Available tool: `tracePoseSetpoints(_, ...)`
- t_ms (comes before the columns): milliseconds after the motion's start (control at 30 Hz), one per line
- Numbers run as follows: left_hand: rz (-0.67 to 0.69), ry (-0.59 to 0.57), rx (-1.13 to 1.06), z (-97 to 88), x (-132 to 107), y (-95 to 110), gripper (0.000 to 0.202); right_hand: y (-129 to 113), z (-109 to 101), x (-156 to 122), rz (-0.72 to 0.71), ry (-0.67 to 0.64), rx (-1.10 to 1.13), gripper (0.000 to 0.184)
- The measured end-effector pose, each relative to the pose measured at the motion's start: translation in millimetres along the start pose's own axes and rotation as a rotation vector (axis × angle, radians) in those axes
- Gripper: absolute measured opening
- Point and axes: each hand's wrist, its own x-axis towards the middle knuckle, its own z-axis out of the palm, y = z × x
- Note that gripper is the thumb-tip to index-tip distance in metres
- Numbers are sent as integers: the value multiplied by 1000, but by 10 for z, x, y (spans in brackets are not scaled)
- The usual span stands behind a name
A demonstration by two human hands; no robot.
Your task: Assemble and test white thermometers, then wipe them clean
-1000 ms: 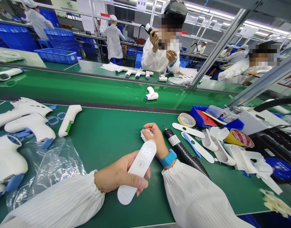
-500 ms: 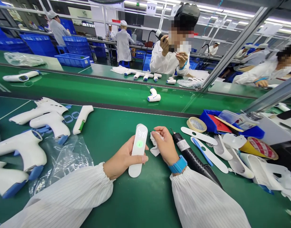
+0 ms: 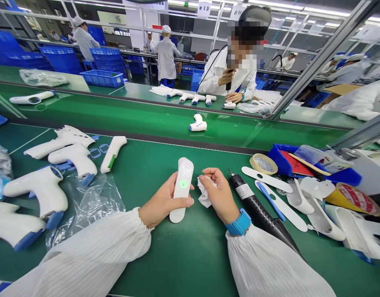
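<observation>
Device [image 3: 179,193] aglow over the middle of the green counter [image 3: 190,260], leaning slightly, and it's the left hand [image 3: 157,204] that has it: grip clamped on the lower half, thumb across the front, white digits lit just beyond a round green light! Just beside it, the right hand [image 3: 221,198], blue strap [image 3: 240,222] on the wrist, grip pinched together on a crumpled tissue [image 3: 205,194], apart from the device. Right of that hand lies the black driver [image 3: 264,214], tip pointing away, then white strips [image 3: 277,185], one bearing a blue piece [image 3: 271,202], and a tape roll [image 3: 263,164] by the blue bin [image 3: 347,178]. Over on the left, white gun-shaped housings [image 3: 41,189] crowd near a clear bag [image 3: 93,202]. Across the belt [image 3: 131,113], a co-worker [image 3: 213,85] holds a dark tool [image 3: 229,85] upright!
</observation>
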Motion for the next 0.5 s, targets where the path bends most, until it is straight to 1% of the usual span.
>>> tracePoseSetpoints(267, 3, 12, -6, 8, -6, 7, 38, -41, 25, -57, 7, -32, -6, 21)
tracePoseSetpoints(500, -26, 39, -43, 19, -4, 21, 40, -43, 30, -81, -5, -54, -14, 20)
